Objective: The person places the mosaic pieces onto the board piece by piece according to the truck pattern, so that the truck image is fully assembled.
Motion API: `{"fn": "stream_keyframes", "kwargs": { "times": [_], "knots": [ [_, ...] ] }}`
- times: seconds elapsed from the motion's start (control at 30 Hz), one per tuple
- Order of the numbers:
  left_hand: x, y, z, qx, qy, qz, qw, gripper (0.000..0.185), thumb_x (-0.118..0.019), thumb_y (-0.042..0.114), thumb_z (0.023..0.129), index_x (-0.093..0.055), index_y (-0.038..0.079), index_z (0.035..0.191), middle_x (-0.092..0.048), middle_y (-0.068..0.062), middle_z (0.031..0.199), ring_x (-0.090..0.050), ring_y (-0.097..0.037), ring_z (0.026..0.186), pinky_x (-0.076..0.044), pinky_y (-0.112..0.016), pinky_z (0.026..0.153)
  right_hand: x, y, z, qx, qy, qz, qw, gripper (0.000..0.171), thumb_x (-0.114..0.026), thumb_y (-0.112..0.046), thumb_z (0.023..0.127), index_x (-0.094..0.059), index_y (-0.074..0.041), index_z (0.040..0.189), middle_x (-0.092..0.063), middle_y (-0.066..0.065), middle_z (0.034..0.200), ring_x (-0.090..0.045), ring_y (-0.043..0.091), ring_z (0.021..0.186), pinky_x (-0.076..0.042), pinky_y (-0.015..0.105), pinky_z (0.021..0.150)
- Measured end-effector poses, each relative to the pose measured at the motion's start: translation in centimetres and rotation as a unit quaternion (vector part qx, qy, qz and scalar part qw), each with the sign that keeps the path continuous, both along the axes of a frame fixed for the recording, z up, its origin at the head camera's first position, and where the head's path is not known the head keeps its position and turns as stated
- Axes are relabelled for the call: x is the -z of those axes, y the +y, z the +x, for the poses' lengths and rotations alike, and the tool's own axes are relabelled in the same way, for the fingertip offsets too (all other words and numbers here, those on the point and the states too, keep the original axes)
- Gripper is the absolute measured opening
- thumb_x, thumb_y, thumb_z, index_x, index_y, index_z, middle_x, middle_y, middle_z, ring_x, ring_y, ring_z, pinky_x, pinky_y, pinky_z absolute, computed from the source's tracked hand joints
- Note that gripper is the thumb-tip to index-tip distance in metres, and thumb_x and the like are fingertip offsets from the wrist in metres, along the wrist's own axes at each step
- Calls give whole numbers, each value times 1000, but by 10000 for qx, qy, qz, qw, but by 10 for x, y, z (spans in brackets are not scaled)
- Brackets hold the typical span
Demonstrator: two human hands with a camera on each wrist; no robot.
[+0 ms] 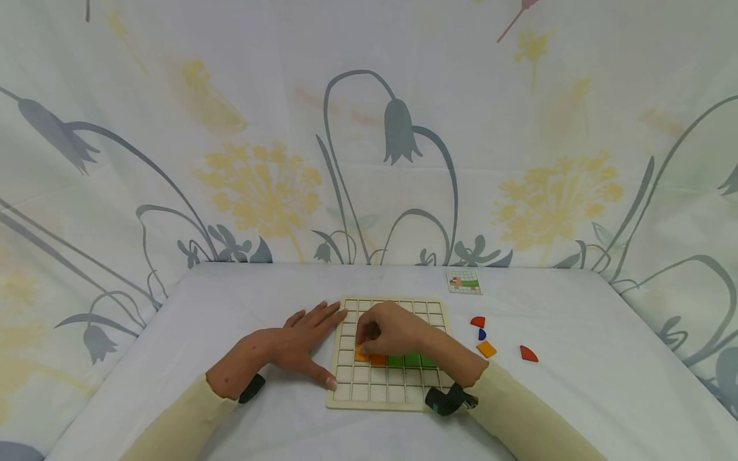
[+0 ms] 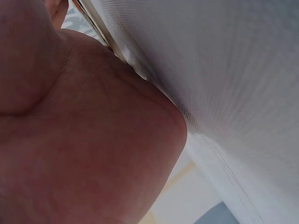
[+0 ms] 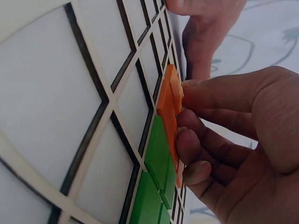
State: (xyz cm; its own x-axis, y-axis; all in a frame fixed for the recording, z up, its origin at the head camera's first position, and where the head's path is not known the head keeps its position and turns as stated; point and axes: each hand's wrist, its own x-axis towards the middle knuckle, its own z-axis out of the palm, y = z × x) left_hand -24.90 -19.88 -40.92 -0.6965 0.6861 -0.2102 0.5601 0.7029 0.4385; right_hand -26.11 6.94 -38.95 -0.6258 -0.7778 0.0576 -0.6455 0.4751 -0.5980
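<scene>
A wooden grid board (image 1: 392, 392) lies on the white-covered table. In one row it holds an orange tile (image 1: 377, 360) and green tiles (image 1: 412, 360). My right hand (image 1: 369, 338) is curled over the left end of that row. Its fingertips (image 3: 187, 95) pinch an orange piece (image 3: 168, 95) tilted up at the cell next to the green tiles (image 3: 156, 154). My left hand (image 1: 305, 339) lies flat with straight fingers against the board's left edge, thumb along its frame. The left wrist view shows only its palm (image 2: 70, 140) and the cloth.
Right of the board lie loose pieces: a red quarter-round (image 1: 477, 321), a small blue piece (image 1: 482, 334), an orange square (image 1: 487, 349) and another red piece (image 1: 528, 354). A small pattern card (image 1: 464, 281) rests behind the board. A flowered curtain hangs behind the table.
</scene>
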Motion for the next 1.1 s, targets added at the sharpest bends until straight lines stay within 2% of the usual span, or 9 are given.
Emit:
{"fn": "stream_keyframes", "kwargs": {
  "times": [0.23, 0.43, 0.47, 0.7, 0.87, 1.1],
  "knots": [
    [-4, -1, 3, -24, -104, 108, 9999, 128, -73, 80, 82, -8, 18, 173, 0, -8, 179, 5, -36, 164, -1, -65, 127, 0, 0, 0, -76, -79, 155, 9998, 13, -79, -6, 94, -80, -17, 86, -69, -15, 79, -58, 0, 69, -52, 22, 68],
    [-2, 0, 3, -68, -22, 20, 10000, 127, -76, 76, 83, -9, 16, 173, -1, -9, 179, 4, -36, 164, -3, -65, 127, -4, 12, 0, 35, 114, 47, 9999, 11, -74, -5, 96, -80, -15, 93, -69, -13, 86, -59, 3, 76, -54, 24, 73],
    [-7, 3, 5, -131, -81, -62, 9999, 128, -78, 74, 82, -10, 16, 173, -2, -9, 179, 3, -36, 165, -3, -65, 127, -6, 16, 1, 93, 131, 9, 9999, 12, -73, -5, 97, -79, -14, 95, -70, -13, 87, -60, 4, 77, -54, 25, 74],
    [-9, 7, 7, -277, -124, -145, 9994, 130, -81, 74, 80, -12, 13, 172, -2, -10, 179, 2, -37, 164, -3, -63, 128, -16, 76, 4, 552, 239, -130, 9981, 10, -70, -7, 101, -78, -13, 101, -71, -11, 92, -60, 7, 77, -55, 28, 72],
    [-9, 7, 7, -304, -104, -184, 9993, 130, -81, 73, 80, -11, 14, 172, -2, -10, 179, 3, -35, 165, -4, -63, 128, -14, 131, 15, 1013, 454, -113, 9938, 8, -74, -6, 98, -77, -14, 100, -67, -12, 90, -58, 6, 75, -53, 27, 67],
    [-8, 7, 6, -332, -31, -266, 9991, 128, -84, 67, 82, -10, 15, 172, -1, -9, 179, 1, -35, 165, -7, -63, 128, -5, 192, 28, 1426, 384, 178, 9889, 14, -77, -5, 95, -74, -18, 100, -69, -7, 95, -59, 5, 80, -53, 25, 69]
  ]
}}
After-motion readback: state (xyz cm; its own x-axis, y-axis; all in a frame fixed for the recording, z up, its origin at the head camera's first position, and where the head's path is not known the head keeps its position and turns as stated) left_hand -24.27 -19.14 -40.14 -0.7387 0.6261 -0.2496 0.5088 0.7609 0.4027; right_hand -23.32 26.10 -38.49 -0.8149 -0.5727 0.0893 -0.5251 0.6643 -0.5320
